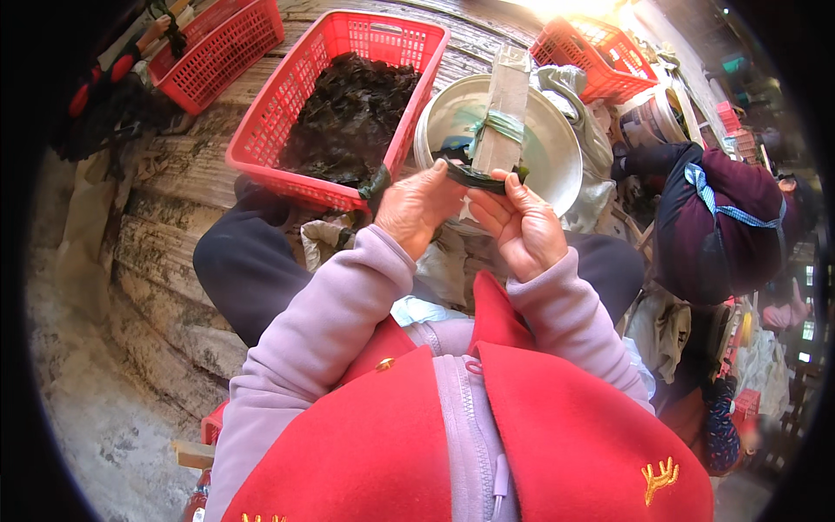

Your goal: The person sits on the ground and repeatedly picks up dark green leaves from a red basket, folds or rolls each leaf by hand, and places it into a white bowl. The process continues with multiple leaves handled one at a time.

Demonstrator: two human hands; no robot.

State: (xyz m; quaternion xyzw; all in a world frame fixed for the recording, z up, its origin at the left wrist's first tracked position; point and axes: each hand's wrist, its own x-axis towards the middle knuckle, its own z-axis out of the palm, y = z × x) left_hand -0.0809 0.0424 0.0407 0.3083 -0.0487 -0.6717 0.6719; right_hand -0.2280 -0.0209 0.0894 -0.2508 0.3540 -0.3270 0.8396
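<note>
My left hand (421, 207) and my right hand (522, 225) meet over the near rim of a round whitish bucket (554, 156). Between them they pinch a dark, folded strip of seaweed (476, 179), one end in each hand. Across the bucket's mouth lies a wooden board (505, 104), with green cord (502, 125) wound round it. The strip crosses in front of the board's near end; whether they touch I cannot tell. Left of the bucket, a red plastic crate (261, 124) holds a heap of dark wet seaweed (352, 117), and one piece hangs over its near right corner.
Another red crate (225, 52) stands far left, where a person's hand (155, 29) holds dark seaweed. A third crate (610, 59) is at the back right. On the right sits a person in a dark maroon top (737, 222). Sacking (580, 143) lies beside the bucket.
</note>
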